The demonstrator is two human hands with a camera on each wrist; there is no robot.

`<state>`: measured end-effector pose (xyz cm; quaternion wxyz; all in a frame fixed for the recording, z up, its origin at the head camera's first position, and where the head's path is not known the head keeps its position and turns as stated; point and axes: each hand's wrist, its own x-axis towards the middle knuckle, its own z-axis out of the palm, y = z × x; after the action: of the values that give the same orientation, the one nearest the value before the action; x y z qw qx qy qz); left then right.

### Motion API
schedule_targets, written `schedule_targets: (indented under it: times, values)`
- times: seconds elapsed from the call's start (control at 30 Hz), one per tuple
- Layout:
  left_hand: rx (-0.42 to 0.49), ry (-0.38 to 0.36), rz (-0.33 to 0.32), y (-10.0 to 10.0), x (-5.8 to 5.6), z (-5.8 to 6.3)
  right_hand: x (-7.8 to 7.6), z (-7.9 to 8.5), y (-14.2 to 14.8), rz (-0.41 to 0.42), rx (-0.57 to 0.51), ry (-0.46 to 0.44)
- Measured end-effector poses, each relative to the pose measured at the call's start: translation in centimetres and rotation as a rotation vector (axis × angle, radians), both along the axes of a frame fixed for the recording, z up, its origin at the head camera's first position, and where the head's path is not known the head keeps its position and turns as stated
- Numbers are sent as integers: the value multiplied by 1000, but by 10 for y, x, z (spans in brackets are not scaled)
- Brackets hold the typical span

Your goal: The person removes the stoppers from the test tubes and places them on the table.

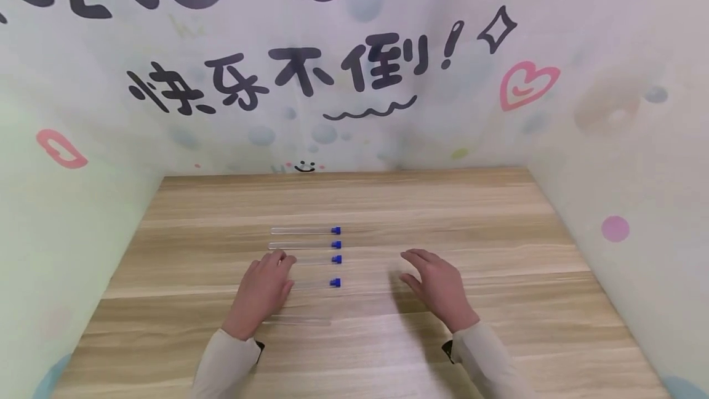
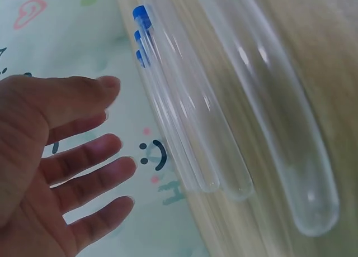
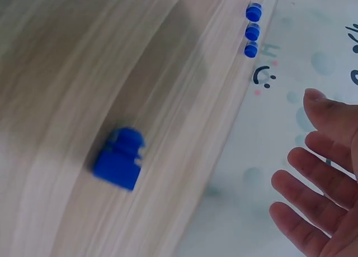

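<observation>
Several clear test tubes lie side by side on the wooden table. The far ones, such as the farthest tube (image 1: 301,231), have blue caps (image 1: 336,245) at their right ends. Nearest the person, one clear tube (image 1: 299,321) shows no cap. My left hand (image 1: 264,285) is over the left part of the row, hiding some tube ends; its fingers are spread and hold nothing in the left wrist view, beside rounded tube bottoms (image 2: 313,212). Right of the caps, my right hand (image 1: 440,288) hovers with loosely bent fingers and nothing in them. A blue cap (image 3: 120,159) shows large in the right wrist view.
The wood-grain table (image 1: 443,202) meets a printed white backdrop (image 1: 354,140) with black lettering at the back. Similar white panels (image 1: 637,171) stand along both sides. Dark bands show at both wrists, by the light sleeves (image 1: 224,362).
</observation>
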<state>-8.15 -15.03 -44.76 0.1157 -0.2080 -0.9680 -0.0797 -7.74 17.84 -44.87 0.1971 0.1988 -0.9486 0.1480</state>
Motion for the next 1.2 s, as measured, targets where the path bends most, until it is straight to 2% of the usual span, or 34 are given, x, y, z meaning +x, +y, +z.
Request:
schedule_targets:
  times: [0.23,0.47,0.77,1.2]
  values:
    - [-11,-100,17,2,-6,0,-6,-2,-11,24,-3,-18]
    - [-49,-202,22,4,-6,-3,-12,-5,-18,36,-1,-37]
    - [-69,-214,2,4,-6,-12,-11,-5,-37,78,-14,-90]
    - [-60,-213,16,5,-3,-18,-9,-15,-59,113,-2,-178]
